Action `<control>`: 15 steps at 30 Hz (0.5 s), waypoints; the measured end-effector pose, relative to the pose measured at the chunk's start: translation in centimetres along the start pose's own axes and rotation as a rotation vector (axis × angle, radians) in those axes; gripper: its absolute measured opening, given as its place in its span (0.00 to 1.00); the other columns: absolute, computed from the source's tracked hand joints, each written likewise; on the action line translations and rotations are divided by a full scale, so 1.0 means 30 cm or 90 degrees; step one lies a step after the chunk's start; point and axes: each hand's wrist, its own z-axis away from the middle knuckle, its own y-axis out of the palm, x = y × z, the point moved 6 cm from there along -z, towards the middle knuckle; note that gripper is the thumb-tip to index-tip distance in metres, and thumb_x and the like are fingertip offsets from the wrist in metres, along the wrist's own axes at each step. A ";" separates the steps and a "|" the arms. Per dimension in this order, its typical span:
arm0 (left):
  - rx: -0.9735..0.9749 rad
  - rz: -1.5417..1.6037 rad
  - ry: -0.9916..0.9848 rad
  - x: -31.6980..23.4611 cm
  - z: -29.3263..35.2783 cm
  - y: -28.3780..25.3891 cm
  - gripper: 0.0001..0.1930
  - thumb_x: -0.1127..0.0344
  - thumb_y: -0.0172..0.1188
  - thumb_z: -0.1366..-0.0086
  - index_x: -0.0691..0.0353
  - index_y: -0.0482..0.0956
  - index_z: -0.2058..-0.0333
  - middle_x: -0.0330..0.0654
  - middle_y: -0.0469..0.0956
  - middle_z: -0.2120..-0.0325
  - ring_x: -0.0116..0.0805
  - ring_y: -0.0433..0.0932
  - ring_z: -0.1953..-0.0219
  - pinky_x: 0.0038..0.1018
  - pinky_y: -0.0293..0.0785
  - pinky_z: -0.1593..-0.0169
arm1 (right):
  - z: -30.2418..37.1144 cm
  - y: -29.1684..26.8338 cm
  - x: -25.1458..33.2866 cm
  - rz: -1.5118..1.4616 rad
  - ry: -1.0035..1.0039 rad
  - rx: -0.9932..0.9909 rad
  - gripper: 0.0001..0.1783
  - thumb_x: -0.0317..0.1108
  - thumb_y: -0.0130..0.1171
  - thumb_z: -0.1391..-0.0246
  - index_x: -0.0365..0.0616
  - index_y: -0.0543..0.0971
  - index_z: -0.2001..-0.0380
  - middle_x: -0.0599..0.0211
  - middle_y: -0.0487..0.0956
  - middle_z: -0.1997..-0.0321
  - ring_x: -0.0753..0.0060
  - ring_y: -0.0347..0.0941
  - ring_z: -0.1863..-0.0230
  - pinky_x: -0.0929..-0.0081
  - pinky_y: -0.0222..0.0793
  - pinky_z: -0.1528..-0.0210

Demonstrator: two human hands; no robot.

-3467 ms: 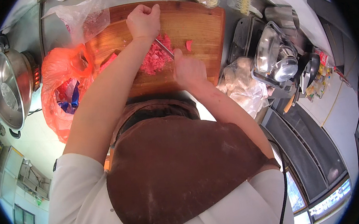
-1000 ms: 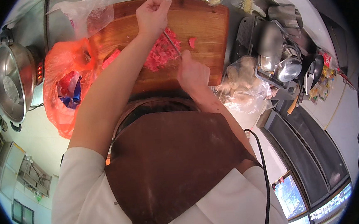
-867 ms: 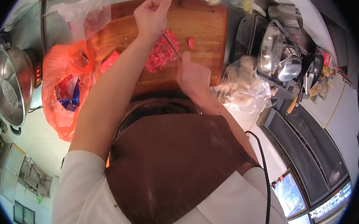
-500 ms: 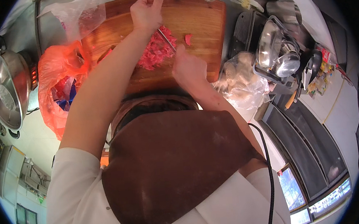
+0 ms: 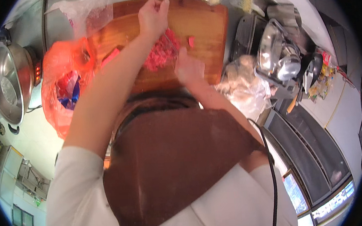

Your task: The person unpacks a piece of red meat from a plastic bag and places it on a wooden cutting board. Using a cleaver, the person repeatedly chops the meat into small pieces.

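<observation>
Red minced meat is piled at the middle of the wooden board. The left hand is set on the board just above the meat, fingers curled together. The right hand, below the meat, is closed round a knife whose blade lies across the pile.

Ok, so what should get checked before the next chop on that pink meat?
1. Right hand grips the knife: cannot tell, the handle is hidden and the blade is only faintly visible.
2. Left hand is away from the blade: not ok, it rests at the top of the minced meat, close to the blade.
3. Meat is gathered in one heap: ok, except one stray piece lying to the right.
4. Wooden cutting board has bare space around the heap: ok.
5. Orange plastic bag is off the chopping area: ok, it sits at the board's left edge.
</observation>
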 end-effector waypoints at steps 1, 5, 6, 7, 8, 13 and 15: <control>0.013 -0.016 -0.009 -0.011 0.006 -0.006 0.18 0.55 0.64 0.34 0.69 0.80 0.70 0.45 0.82 0.78 0.33 0.78 0.75 0.31 0.76 0.66 | 0.006 0.005 -0.005 -0.002 0.012 0.029 0.13 0.42 0.51 0.37 0.43 0.67 0.60 0.45 0.81 0.76 0.35 0.80 0.70 0.38 0.71 0.65; -0.099 0.058 0.154 -0.106 0.088 -0.140 0.16 0.54 0.65 0.36 0.64 0.82 0.69 0.47 0.82 0.74 0.41 0.81 0.70 0.36 0.76 0.60 | 0.059 -0.040 -0.026 -0.042 0.049 0.019 0.15 0.43 0.51 0.36 0.42 0.68 0.57 0.43 0.81 0.72 0.35 0.80 0.67 0.39 0.71 0.62; -0.057 -0.144 0.211 -0.118 0.156 -0.171 0.16 0.54 0.66 0.37 0.63 0.82 0.70 0.47 0.82 0.73 0.43 0.81 0.69 0.38 0.76 0.60 | 0.079 -0.048 -0.039 -0.057 0.082 0.011 0.16 0.43 0.51 0.36 0.42 0.68 0.55 0.43 0.81 0.72 0.36 0.80 0.66 0.40 0.72 0.61; -0.017 -0.352 0.242 -0.111 0.228 -0.197 0.16 0.53 0.67 0.39 0.62 0.82 0.70 0.47 0.81 0.72 0.46 0.80 0.67 0.40 0.75 0.60 | 0.092 -0.055 -0.051 -0.070 0.107 -0.006 0.16 0.43 0.50 0.36 0.42 0.68 0.53 0.43 0.81 0.71 0.37 0.80 0.65 0.41 0.73 0.59; 0.092 -0.409 0.303 -0.096 0.308 -0.182 0.15 0.54 0.68 0.41 0.60 0.81 0.71 0.46 0.81 0.73 0.47 0.79 0.66 0.42 0.74 0.61 | 0.107 -0.057 -0.060 -0.081 0.129 -0.019 0.16 0.43 0.50 0.35 0.42 0.68 0.54 0.43 0.81 0.71 0.37 0.80 0.65 0.41 0.73 0.60; 0.168 -0.552 0.434 0.001 0.456 -0.115 0.09 0.59 0.69 0.45 0.56 0.82 0.72 0.42 0.79 0.72 0.44 0.78 0.64 0.40 0.72 0.59 | 0.153 -0.050 -0.085 -0.128 0.146 -0.077 0.16 0.44 0.51 0.36 0.43 0.68 0.56 0.43 0.81 0.71 0.36 0.80 0.66 0.40 0.72 0.61; 0.162 -0.547 0.373 0.034 0.430 -0.110 0.06 0.61 0.68 0.45 0.56 0.83 0.72 0.41 0.79 0.70 0.44 0.77 0.62 0.40 0.71 0.58 | 0.165 -0.044 -0.091 -0.114 0.146 -0.071 0.15 0.44 0.51 0.36 0.43 0.67 0.57 0.43 0.81 0.71 0.36 0.79 0.67 0.39 0.72 0.61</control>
